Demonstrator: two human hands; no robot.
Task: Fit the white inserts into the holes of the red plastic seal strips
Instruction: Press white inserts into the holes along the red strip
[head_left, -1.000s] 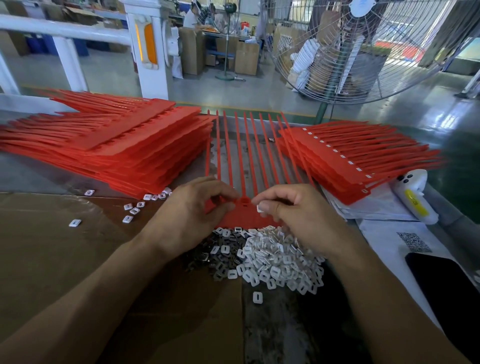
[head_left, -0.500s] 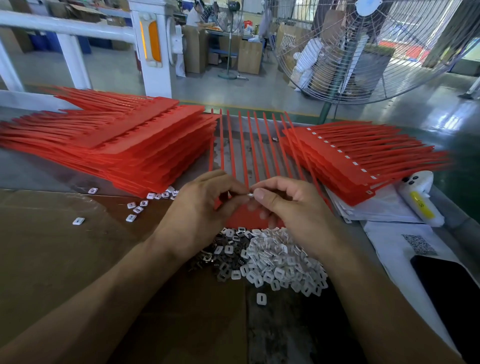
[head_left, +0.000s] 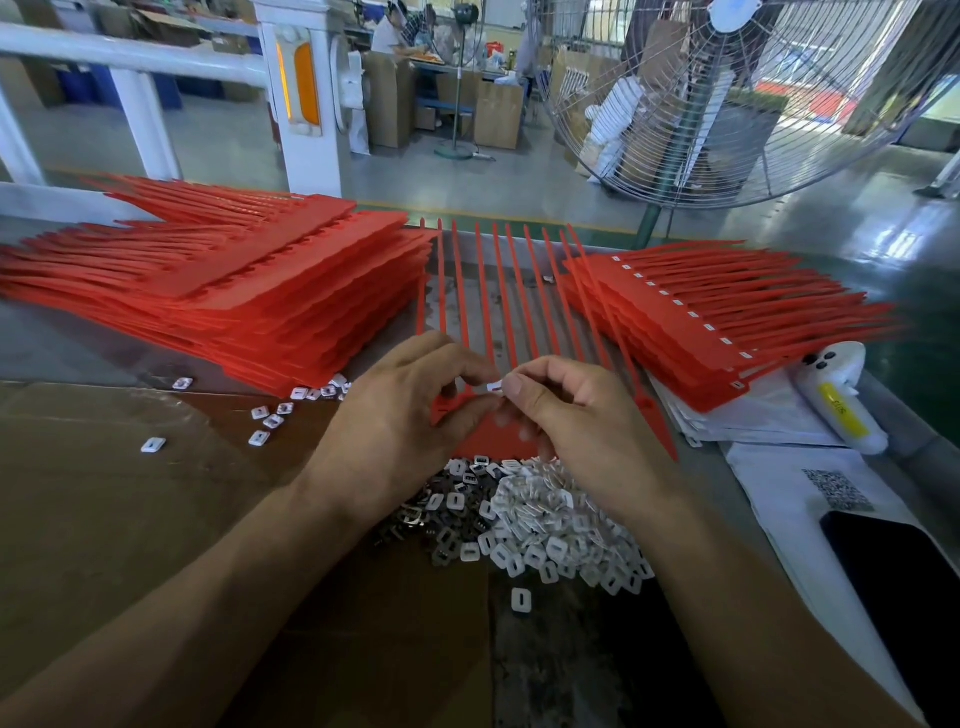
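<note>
Since a second ago we've lifted the strip (head_left: 488, 436) edge; left hand (head_left: 395, 421) grips it, right hand (head_left: 576, 415) pinches an insert (head_left: 496, 386), about to seat it.

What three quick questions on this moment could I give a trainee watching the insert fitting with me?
1. True or false: the stack of red strips on the right already shows white inserts along its edge.
2. What is pinched between the left hand and the right hand?
A. a single white insert
B. a phone
C. a fan blade
3. Fill in: the loose pile of white inserts lies ____ the hands, toward the person.

Key
1. True
2. A
3. Below, nearer than the red strip being worked
</note>
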